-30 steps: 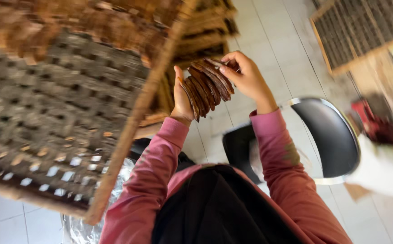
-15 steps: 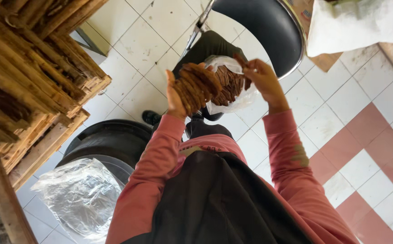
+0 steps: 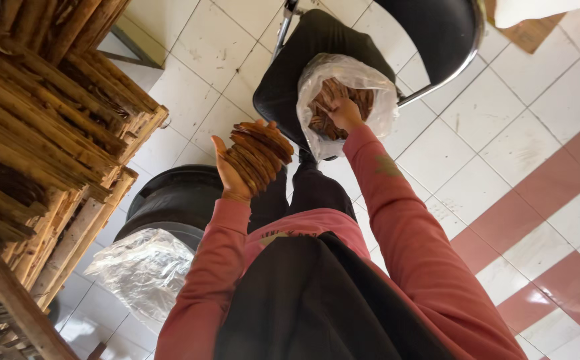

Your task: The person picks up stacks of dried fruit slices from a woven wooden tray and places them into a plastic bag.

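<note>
On your left stands a stack of bamboo drying racks (image 3: 43,127), beside a black bin (image 3: 170,200) lined with clear plastic (image 3: 140,267). Ahead of you, a black chair (image 3: 343,47) carries a clear plastic bag (image 3: 377,100) of brown flat crackers. Your left hand (image 3: 233,177) is cupped open, palm up, propping a stack of brown crackers (image 3: 260,153). Your right hand (image 3: 343,115) reaches into the bag's mouth, fingers closed among the crackers there; you cannot tell what it pinches.
</note>
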